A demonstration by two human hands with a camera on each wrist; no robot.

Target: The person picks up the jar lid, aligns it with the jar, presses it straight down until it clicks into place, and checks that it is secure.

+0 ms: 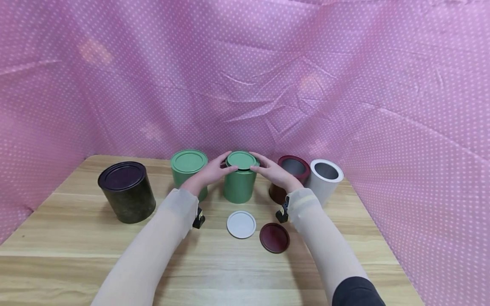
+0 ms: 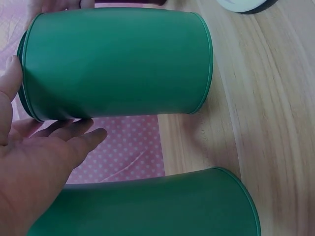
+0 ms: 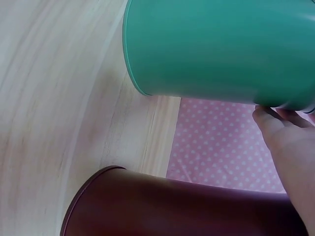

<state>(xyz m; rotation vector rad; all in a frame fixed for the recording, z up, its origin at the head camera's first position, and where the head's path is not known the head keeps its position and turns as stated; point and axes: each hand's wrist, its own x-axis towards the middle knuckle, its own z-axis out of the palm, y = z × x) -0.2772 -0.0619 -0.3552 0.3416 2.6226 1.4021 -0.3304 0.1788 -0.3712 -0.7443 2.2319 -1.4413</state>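
From the head view, the left hand [image 1: 210, 172] and right hand [image 1: 276, 172] curl round either side of the green lid [image 1: 241, 160], which sits on the middle green tin [image 1: 240, 187] at the far side of the table [image 1: 214, 272], with a dark gap under its near edge. Near it lie a white lid [image 1: 241, 224] and a dark red lid [image 1: 274, 238]; the red tin [image 1: 277, 193] and white tin [image 1: 323, 187] stand uncovered to the right. From the left wrist, thumb and fingers lie about the tin's top end — the lid seems unseated. From the right wrist, fingertips touch the tin's side. Lid handling seems in hand — whether lifting or seating, I cannot tell; either calls for even, two-sided effort.
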